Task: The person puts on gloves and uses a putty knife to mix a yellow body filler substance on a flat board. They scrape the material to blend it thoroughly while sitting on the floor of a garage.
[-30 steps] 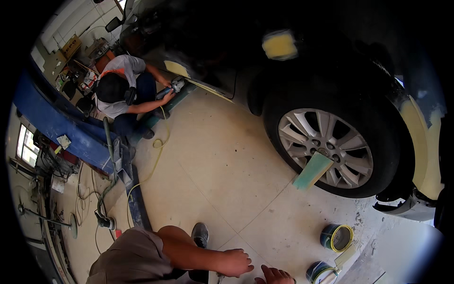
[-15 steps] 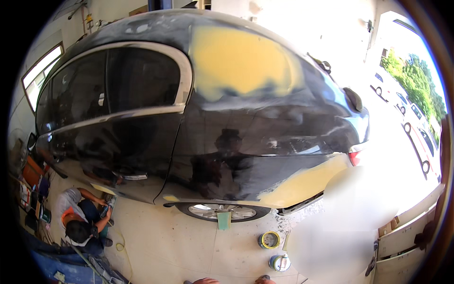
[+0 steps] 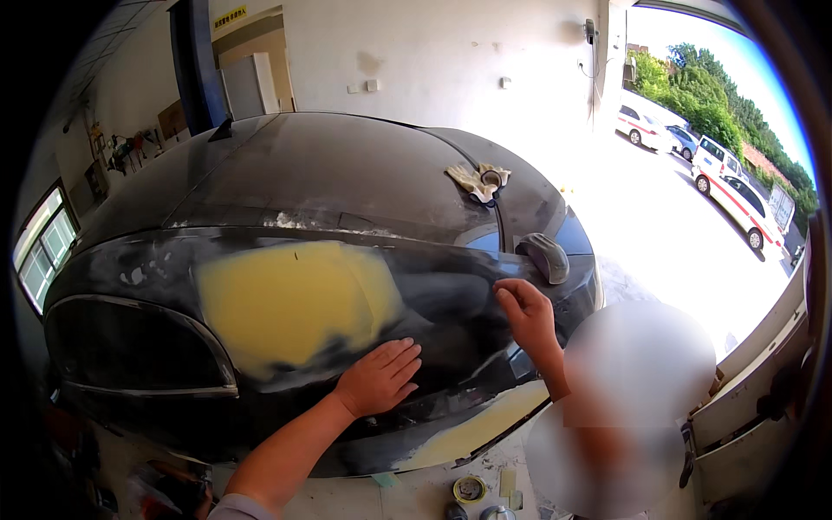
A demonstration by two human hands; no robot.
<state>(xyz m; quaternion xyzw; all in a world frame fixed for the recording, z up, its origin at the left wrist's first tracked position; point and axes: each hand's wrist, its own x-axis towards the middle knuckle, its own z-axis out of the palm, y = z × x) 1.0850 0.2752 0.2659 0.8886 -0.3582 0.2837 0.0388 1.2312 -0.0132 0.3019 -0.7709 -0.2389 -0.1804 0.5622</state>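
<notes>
A dark car (image 3: 442,303) fills the middle, with a dull, sanded-looking surface. A large patch of yellow filler (image 3: 290,303) covers its panel behind the side window. My left hand (image 3: 379,377) lies against the dark panel just below and right of that patch, its fingers stretched out. Over the rear part of the panel is my right hand (image 3: 527,319), fingers loosely bent, thumb apart, with nothing visible in it. Just beyond it rests a curved dark grey pad (image 3: 544,258). A pair of work gloves (image 3: 475,182) sits farther up on the car's rear.
Yellow filler (image 3: 481,426) also marks the low rear corner. An open can (image 3: 469,490) stands on the floor beside a second can (image 3: 497,513). A person (image 3: 169,490) is dimly visible at lower left. A pale blur hides the lower right. Parked cars (image 3: 737,199) stand outside.
My view has risen and come closer over the car, bringing its roof and the gloves into sight. Both hands have come up from the lower edge to the rear panel.
</notes>
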